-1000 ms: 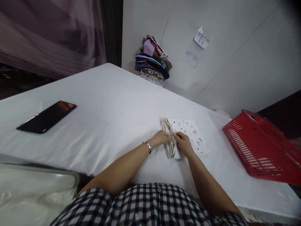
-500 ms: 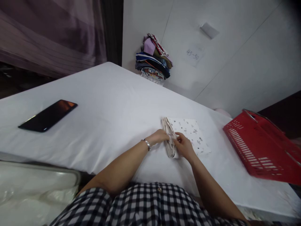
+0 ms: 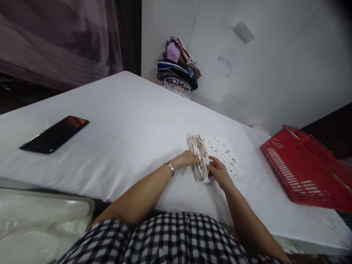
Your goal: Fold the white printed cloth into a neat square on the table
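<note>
A small folded white cloth [image 3: 224, 156] with tiny printed motifs lies on the white table [image 3: 132, 128] in front of me. Its layered, striped edge faces left. My left hand [image 3: 187, 160], with a silver bracelet on the wrist, has its fingers curled against that layered edge. My right hand [image 3: 218, 173] pinches the same edge from the near side, fingers closed on the fabric.
A black phone [image 3: 55, 134] lies at the left of the table. A stack of folded colourful cloths [image 3: 178, 69] sits at the far corner against the wall. A red plastic basket [image 3: 308, 169] stands at the right. A paper note [image 3: 226, 61] hangs on the wall.
My right hand has slid a little toward me along the cloth's layered edge. My left hand stays at the edge. The view has shifted slightly.
</note>
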Motion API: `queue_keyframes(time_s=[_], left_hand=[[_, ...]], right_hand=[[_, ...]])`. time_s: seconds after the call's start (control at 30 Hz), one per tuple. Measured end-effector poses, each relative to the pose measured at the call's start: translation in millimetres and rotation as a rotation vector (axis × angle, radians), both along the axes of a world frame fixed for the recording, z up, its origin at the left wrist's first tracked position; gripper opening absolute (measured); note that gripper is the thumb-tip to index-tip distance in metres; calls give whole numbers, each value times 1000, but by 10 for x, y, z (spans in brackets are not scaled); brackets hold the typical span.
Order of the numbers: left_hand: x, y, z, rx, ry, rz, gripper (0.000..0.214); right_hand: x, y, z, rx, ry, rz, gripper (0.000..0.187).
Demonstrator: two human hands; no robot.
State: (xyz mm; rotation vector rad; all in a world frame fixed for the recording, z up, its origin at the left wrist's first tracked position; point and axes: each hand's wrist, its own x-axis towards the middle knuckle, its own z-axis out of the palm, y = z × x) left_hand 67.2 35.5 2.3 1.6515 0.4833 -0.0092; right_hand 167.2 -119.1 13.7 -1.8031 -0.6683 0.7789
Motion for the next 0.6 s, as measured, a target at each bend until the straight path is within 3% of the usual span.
queue_keyframes(time_s=[0.2,0.4,0.6], left_hand=[[-17,-145,-31,23,-26,-231,24],[-30,-215,17,59,-14,-138,12],[-77,-123,64,117,3,-263,11]], right_hand=[[4,4,-13,3,-5,-17,43],[8,1,-29,22,20,-10,43],[-15,23,-21,3,25,-12,43]])
